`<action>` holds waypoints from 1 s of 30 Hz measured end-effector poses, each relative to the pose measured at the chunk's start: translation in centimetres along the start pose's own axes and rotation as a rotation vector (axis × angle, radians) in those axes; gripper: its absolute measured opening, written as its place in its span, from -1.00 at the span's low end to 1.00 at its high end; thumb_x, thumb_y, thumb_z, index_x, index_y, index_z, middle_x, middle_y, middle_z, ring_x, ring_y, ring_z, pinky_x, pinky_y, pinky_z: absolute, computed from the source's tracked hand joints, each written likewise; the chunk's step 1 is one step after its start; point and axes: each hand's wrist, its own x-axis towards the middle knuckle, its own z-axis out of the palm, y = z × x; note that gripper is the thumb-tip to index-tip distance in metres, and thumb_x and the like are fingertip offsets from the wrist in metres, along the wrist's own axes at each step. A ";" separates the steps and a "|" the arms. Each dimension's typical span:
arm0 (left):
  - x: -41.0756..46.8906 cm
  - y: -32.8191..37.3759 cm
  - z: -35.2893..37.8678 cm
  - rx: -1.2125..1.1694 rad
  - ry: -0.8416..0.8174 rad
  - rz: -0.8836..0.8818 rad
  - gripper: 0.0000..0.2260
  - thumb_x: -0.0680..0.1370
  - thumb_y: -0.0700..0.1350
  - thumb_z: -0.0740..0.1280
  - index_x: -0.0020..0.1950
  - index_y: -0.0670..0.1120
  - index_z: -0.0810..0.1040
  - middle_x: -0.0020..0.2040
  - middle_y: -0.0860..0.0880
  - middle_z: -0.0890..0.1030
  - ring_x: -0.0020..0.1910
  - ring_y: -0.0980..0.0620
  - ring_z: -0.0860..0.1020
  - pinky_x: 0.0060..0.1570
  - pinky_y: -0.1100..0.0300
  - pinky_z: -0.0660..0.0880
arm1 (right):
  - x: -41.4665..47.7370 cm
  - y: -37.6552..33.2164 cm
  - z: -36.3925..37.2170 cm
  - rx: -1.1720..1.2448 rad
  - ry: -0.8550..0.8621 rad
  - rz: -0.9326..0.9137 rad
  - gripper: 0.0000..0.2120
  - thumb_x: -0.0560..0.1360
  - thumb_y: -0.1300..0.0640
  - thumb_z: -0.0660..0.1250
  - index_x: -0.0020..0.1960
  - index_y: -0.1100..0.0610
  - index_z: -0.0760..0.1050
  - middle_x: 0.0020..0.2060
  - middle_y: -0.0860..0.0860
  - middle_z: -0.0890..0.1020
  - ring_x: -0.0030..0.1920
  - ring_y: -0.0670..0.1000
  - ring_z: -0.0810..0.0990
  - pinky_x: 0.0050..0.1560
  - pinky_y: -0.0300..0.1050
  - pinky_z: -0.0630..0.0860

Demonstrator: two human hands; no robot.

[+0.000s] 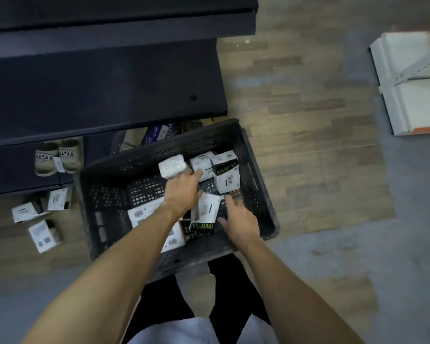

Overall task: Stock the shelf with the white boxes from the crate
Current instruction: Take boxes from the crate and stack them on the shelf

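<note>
1. Closest to me are the person's black trouser legs, planted at the crate's near edge.
2. The right hand is low in the crate's near right corner. Its fingers are loosely spread and blurred, and it grips nothing I can see. The fingertips are just beside a white box standing on edge between the two hands.
3. The left hand reaches further in, its fingers curled round a shiny-wrapped box near the far wall.
4. The black crate sits on the wooden floor. An upright box marked YUJIAO stands at its far right, and flat boxes lie at its near left.
5. Left of the crate, three loose boxes lie on the floor by the foot of the shelf.
6. The dark shelf rises beyond, with tan slippers on a low tier.
7. Well apart at far right lies a strapped white stack.
</note>
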 end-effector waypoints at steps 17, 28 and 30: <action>18.9 5.2 8.2 0.229 -0.193 0.160 -0.27 0.56 -0.03 0.38 0.57 -0.02 0.00 0.39 -0.22 0.33 0.31 -0.23 0.41 0.25 -0.07 0.38 | 9.9 4.9 8.1 0.134 -0.100 0.125 -0.44 0.62 0.05 0.27 0.52 -0.02 0.09 0.30 0.14 0.43 0.20 0.20 0.53 0.04 0.05 0.49; 11.2 1.6 3.6 0.167 -0.099 0.166 -0.45 0.57 -0.18 0.31 0.49 0.04 0.15 0.18 -0.22 0.43 -0.02 -0.27 0.56 -0.18 -0.02 0.47 | 7.1 2.7 5.1 0.082 -0.079 0.217 -0.36 0.60 0.13 0.31 0.56 0.03 0.05 0.28 0.15 0.50 0.18 0.17 0.58 0.03 0.02 0.53; 8.3 0.2 1.5 0.082 -0.088 0.159 -0.48 0.54 -0.19 0.34 0.43 0.03 0.20 0.13 -0.20 0.44 -0.09 -0.25 0.55 -0.21 -0.01 0.48 | 6.0 1.4 3.2 0.140 -0.033 0.259 -0.35 0.59 0.12 0.31 0.56 0.06 0.05 0.29 0.17 0.49 0.20 0.19 0.57 0.07 0.02 0.52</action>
